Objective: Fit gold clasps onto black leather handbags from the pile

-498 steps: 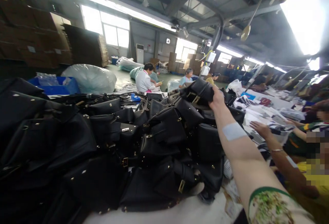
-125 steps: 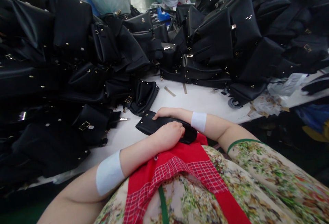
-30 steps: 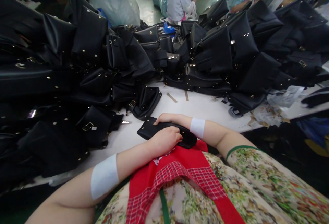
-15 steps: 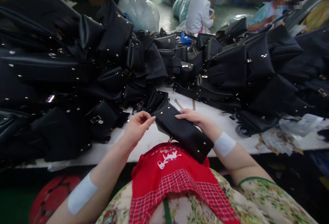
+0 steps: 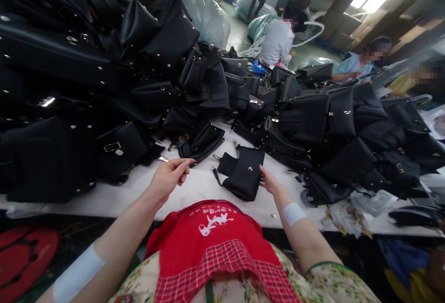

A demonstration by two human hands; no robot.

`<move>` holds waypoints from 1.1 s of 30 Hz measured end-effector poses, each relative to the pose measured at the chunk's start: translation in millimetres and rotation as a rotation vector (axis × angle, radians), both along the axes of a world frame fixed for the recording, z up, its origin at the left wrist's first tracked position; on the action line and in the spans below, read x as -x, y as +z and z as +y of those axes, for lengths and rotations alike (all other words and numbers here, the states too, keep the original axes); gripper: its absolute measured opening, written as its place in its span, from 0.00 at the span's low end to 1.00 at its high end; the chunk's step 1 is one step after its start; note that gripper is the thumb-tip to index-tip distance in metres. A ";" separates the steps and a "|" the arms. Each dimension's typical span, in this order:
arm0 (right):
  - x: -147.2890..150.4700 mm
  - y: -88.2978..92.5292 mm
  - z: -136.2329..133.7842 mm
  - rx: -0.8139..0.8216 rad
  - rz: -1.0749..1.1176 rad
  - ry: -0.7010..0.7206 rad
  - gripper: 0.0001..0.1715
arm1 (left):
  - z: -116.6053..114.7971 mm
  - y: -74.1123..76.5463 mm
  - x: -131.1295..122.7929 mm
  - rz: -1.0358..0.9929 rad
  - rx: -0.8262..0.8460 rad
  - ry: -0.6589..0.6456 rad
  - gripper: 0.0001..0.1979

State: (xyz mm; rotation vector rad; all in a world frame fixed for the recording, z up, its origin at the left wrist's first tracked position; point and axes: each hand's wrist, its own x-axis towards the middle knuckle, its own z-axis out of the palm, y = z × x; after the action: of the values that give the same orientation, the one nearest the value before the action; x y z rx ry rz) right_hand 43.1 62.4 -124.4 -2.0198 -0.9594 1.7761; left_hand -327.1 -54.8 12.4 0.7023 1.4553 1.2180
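A small black bag [image 5: 246, 173] with a metal clasp lies on the white table [image 5: 205, 180], its flap and straps spread to the left. At the bag's right edge is my right hand [image 5: 270, 180], fingers apart and touching or almost touching its side. My left hand [image 5: 173, 173] is over the table left of the bag, thumb and fingers pinched together; what they hold, if anything, is too small to name. Just beyond the left fingertips lies another black bag [image 5: 203, 143] with a gold buckle.
Large heaps of black bags [image 5: 309, 117] rise at the left, back and right. Clear plastic scraps [image 5: 347, 217] lie at the right table edge. Beyond the table sit a person in a white top [image 5: 276, 41] and a person in light blue [image 5: 358, 65]. A red round object [image 5: 28, 261] is low left.
The black bag has gone from my lap onto the table, with its clasp side now up. My right hand has opened beside it, my left hand has moved away leftward, and the view has tilted.
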 end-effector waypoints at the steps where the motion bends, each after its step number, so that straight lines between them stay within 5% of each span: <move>1: 0.4 -3.9 0.6 0.011 -0.041 0.010 0.31 | -0.1 -2.4 -1.5 0.000 0.004 -0.013 0.21; 7: 12.5 -13.8 1.8 0.103 -0.238 0.132 0.30 | -0.2 -13.1 -9.5 -0.033 0.027 -0.019 0.21; 13: 48.9 -10.6 -8.6 -0.006 -0.383 0.298 0.17 | 5.6 -20.6 -20.0 -0.105 0.078 -0.031 0.23; 25: 69.9 113.0 -44.0 -0.525 -0.363 0.446 0.25 | 34.0 18.5 -54.6 0.445 -0.260 -0.405 0.10; 33: 93.0 143.0 -69.0 -0.619 -0.169 0.499 0.25 | 43.3 30.5 -74.2 0.844 -0.448 -0.524 0.07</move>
State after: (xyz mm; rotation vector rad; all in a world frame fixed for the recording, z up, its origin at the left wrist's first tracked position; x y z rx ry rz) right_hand -49.9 -6.6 18.7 -1.6237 -1.9158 1.2608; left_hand -252.9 -11.4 42.9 1.9407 1.4863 0.8504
